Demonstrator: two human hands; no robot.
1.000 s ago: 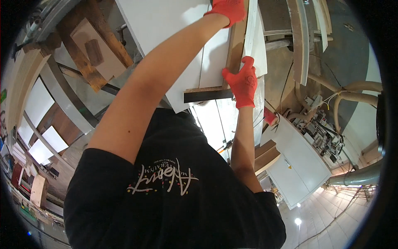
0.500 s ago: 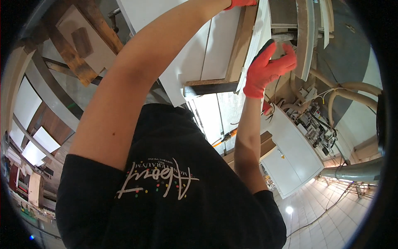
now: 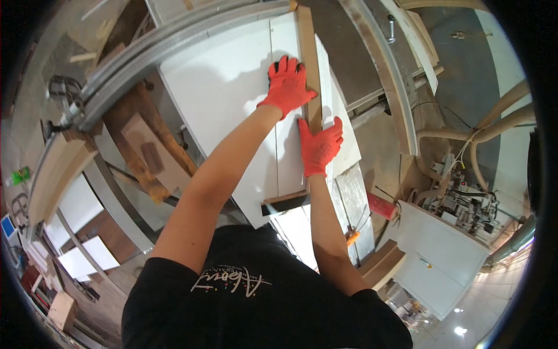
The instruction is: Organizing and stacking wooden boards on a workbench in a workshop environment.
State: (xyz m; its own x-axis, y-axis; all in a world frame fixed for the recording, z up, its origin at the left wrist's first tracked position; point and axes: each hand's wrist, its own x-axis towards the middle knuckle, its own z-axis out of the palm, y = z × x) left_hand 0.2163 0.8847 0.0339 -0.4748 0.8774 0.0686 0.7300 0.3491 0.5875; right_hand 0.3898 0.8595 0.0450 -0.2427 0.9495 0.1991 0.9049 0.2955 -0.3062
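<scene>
Both my hands wear red gloves with dark fingertips. My left hand point(image 3: 286, 87) lies open on the large white panel point(image 3: 215, 81), its fingers spread and its thumb reaching onto the brown wooden strip point(image 3: 310, 52) along the panel's right side. Nearer to me, my right hand point(image 3: 321, 150) straddles that strip. Its thumb is on the panel side, and its bent fingers are over the outer side, beside a narrow white board point(image 3: 344, 136). The strip's part under the right hand is hidden.
A long grey metal rail point(image 3: 192, 36) runs past the panel's far side. Another rail point(image 3: 381, 64) stands to the right. Brown boards point(image 3: 154, 145) lie at left. At right are a white cabinet point(image 3: 436, 250), hoses point(image 3: 505, 110) and an orange-handled tool point(image 3: 352, 238).
The view has shifted, showing more of the panel. My right hand, raised with fingers apart before, has come down onto the strip. My left hand now shows whole, flat on the panel.
</scene>
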